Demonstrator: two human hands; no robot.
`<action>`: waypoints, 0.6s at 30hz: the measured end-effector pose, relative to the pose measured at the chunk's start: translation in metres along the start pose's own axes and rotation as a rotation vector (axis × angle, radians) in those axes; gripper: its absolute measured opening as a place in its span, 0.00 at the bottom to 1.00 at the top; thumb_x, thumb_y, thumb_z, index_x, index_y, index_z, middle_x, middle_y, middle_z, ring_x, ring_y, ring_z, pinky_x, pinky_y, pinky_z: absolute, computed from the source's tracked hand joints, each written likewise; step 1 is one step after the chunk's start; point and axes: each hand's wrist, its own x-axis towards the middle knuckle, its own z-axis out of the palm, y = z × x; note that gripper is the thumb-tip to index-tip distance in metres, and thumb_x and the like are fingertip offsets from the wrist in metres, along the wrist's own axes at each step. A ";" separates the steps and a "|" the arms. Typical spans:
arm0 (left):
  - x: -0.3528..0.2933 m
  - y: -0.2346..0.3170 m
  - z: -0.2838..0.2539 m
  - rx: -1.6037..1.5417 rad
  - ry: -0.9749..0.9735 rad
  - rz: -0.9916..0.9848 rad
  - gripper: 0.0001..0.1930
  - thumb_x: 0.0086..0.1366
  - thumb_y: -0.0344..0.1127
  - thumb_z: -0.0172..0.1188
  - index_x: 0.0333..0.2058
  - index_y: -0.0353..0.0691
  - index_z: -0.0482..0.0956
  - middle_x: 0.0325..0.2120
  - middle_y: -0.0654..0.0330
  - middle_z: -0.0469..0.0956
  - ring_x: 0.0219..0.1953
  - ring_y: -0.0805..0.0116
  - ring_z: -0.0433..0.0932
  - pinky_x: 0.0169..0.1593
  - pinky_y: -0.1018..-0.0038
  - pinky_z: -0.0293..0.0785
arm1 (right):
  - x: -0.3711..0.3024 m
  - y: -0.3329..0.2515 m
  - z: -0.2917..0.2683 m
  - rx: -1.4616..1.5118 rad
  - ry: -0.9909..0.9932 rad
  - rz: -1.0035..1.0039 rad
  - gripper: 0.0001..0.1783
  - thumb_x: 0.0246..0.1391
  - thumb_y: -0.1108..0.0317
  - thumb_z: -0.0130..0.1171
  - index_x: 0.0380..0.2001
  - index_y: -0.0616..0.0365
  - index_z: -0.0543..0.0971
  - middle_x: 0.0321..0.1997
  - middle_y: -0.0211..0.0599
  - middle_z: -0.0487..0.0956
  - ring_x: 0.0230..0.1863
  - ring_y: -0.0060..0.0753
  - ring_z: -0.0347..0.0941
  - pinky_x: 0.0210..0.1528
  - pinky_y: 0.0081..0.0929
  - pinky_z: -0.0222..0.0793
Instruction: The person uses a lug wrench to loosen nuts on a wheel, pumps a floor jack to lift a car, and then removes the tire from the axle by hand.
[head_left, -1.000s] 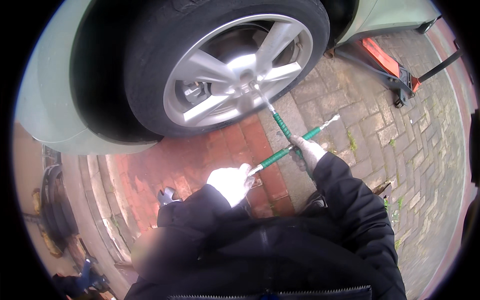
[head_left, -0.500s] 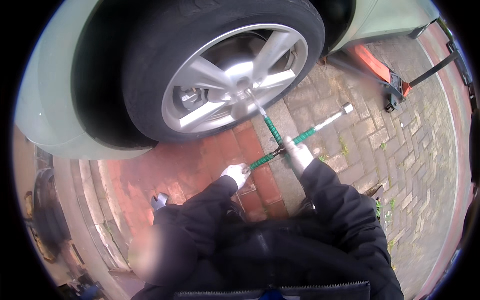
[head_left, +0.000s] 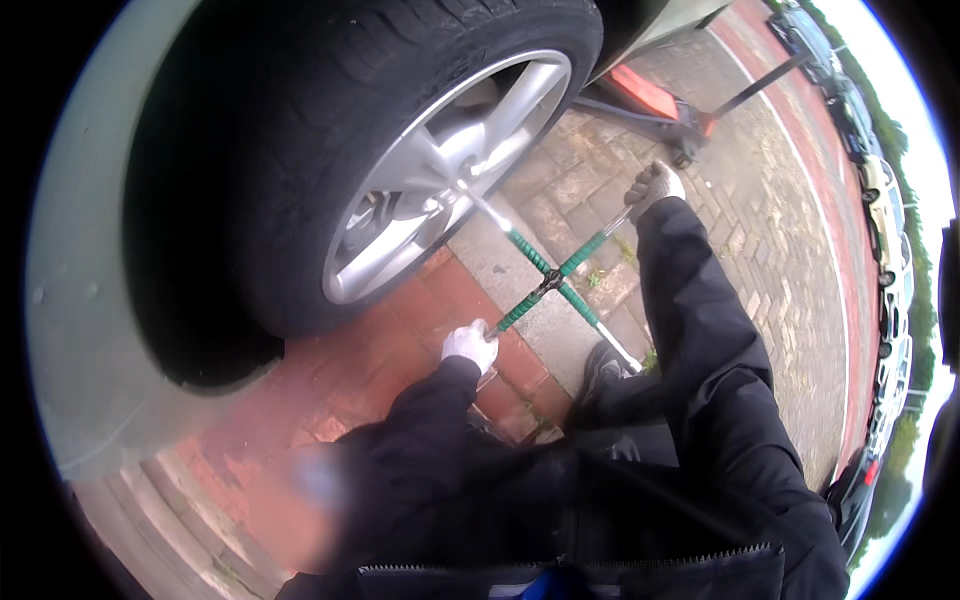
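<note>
Gripping a cross wrench (head_left: pixel 552 280) at opposite ends

Held in curled fingers (head_left: pixel 639 190) of left hand (head_left: pixel 470 346) and right hand (head_left: pixel 655 187). Reaching with a third end to the silver wheel (head_left: pixel 424 158) near its centre, above brick paving (head_left: pixel 750 240).

Both gloved hands (head_left: pixel 470 347) (head_left: pixel 655 188) clenched, apart

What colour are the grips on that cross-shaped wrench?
The grips are green, best seen in the head view.

single head-worn fisheye view, facing down and forward, near the cross wrench (head_left: pixel 549 281); wheel (head_left: pixel 428 160) beyond
</note>
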 end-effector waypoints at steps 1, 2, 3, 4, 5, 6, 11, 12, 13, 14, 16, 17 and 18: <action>0.008 -0.005 0.006 -0.017 0.019 0.032 0.13 0.60 0.46 0.59 0.34 0.44 0.79 0.28 0.46 0.82 0.36 0.43 0.82 0.44 0.52 0.77 | -0.008 0.000 0.004 0.009 -0.008 -0.037 0.16 0.67 0.56 0.44 0.23 0.43 0.63 0.15 0.20 0.56 0.12 0.21 0.48 0.15 0.24 0.45; 0.015 -0.011 0.013 -0.033 0.044 0.052 0.12 0.59 0.46 0.60 0.33 0.44 0.79 0.28 0.46 0.82 0.36 0.43 0.82 0.43 0.52 0.77 | -0.010 -0.001 0.014 0.008 0.008 -0.037 0.16 0.67 0.57 0.45 0.23 0.43 0.63 0.15 0.21 0.57 0.13 0.21 0.48 0.16 0.23 0.45; 0.020 -0.015 0.024 -0.050 0.111 0.090 0.11 0.57 0.45 0.62 0.30 0.44 0.79 0.27 0.47 0.82 0.34 0.44 0.82 0.41 0.52 0.77 | -0.021 -0.002 0.012 0.005 0.026 -0.076 0.15 0.67 0.57 0.46 0.23 0.43 0.63 0.15 0.21 0.57 0.13 0.21 0.48 0.16 0.23 0.45; 0.027 -0.019 0.035 -0.117 0.149 0.139 0.10 0.55 0.43 0.65 0.29 0.44 0.80 0.27 0.49 0.82 0.33 0.46 0.82 0.39 0.53 0.77 | -0.033 -0.003 0.012 0.002 0.018 -0.129 0.15 0.66 0.58 0.47 0.23 0.43 0.63 0.15 0.21 0.57 0.13 0.21 0.49 0.17 0.23 0.45; 0.037 -0.024 0.045 -0.118 0.181 0.160 0.09 0.53 0.42 0.65 0.28 0.44 0.80 0.26 0.50 0.82 0.32 0.47 0.81 0.38 0.54 0.77 | -0.043 -0.003 0.017 -0.008 0.058 -0.147 0.15 0.66 0.58 0.48 0.24 0.43 0.63 0.15 0.21 0.57 0.13 0.21 0.49 0.17 0.23 0.46; 0.047 -0.027 0.056 -0.139 0.194 0.198 0.09 0.52 0.41 0.66 0.27 0.44 0.79 0.25 0.52 0.82 0.31 0.47 0.81 0.37 0.54 0.77 | -0.061 0.001 0.020 -0.012 -0.005 -0.182 0.15 0.66 0.59 0.49 0.24 0.44 0.63 0.15 0.22 0.58 0.14 0.21 0.50 0.17 0.23 0.46; 0.123 0.010 0.109 0.144 0.627 0.429 0.09 0.54 0.39 0.63 0.23 0.42 0.76 0.22 0.56 0.76 0.32 0.51 0.79 0.38 0.57 0.74 | -0.182 0.023 0.047 -0.479 -0.193 -0.472 0.13 0.62 0.62 0.54 0.25 0.55 0.71 0.18 0.26 0.68 0.17 0.20 0.60 0.22 0.22 0.57; 0.135 0.024 0.120 0.109 0.654 0.423 0.09 0.56 0.39 0.62 0.23 0.42 0.77 0.22 0.54 0.76 0.32 0.50 0.79 0.39 0.57 0.74 | -0.202 0.031 0.043 -0.758 -0.314 -0.545 0.12 0.60 0.62 0.57 0.27 0.58 0.75 0.19 0.27 0.71 0.20 0.20 0.65 0.26 0.21 0.62; 0.144 0.037 0.127 -0.071 0.587 0.388 0.09 0.58 0.39 0.61 0.24 0.41 0.78 0.21 0.52 0.76 0.32 0.48 0.79 0.39 0.56 0.73 | -0.222 0.039 0.041 -0.901 -0.485 -0.730 0.13 0.59 0.62 0.59 0.29 0.62 0.79 0.20 0.29 0.75 0.24 0.20 0.70 0.29 0.20 0.66; 0.148 0.049 0.132 -0.273 0.423 0.320 0.09 0.59 0.39 0.60 0.25 0.41 0.79 0.21 0.51 0.76 0.33 0.47 0.79 0.40 0.56 0.73 | -0.226 0.039 0.036 -0.855 -0.520 -0.633 0.13 0.58 0.61 0.61 0.31 0.63 0.79 0.21 0.28 0.76 0.26 0.20 0.70 0.32 0.21 0.67; 0.130 0.053 0.129 -0.395 0.172 0.115 0.11 0.61 0.40 0.60 0.27 0.38 0.82 0.23 0.46 0.78 0.33 0.43 0.80 0.38 0.54 0.73 | -0.214 0.029 0.024 -0.648 -0.328 -0.553 0.14 0.59 0.59 0.60 0.27 0.60 0.77 0.19 0.26 0.73 0.21 0.19 0.68 0.27 0.20 0.65; 0.105 0.050 0.126 -0.311 0.149 -0.044 0.13 0.61 0.42 0.61 0.29 0.36 0.84 0.24 0.44 0.80 0.33 0.41 0.80 0.37 0.53 0.73 | -0.203 0.018 0.015 -0.522 -0.262 -0.457 0.15 0.60 0.58 0.60 0.25 0.57 0.75 0.18 0.25 0.71 0.18 0.19 0.65 0.23 0.20 0.63; 0.077 0.041 0.116 -0.225 -0.078 -0.072 0.14 0.60 0.45 0.63 0.28 0.38 0.84 0.24 0.43 0.79 0.32 0.40 0.79 0.36 0.53 0.73 | -0.190 0.002 0.006 -0.363 -0.274 -0.393 0.16 0.60 0.57 0.59 0.23 0.54 0.73 0.17 0.24 0.69 0.15 0.18 0.63 0.19 0.20 0.61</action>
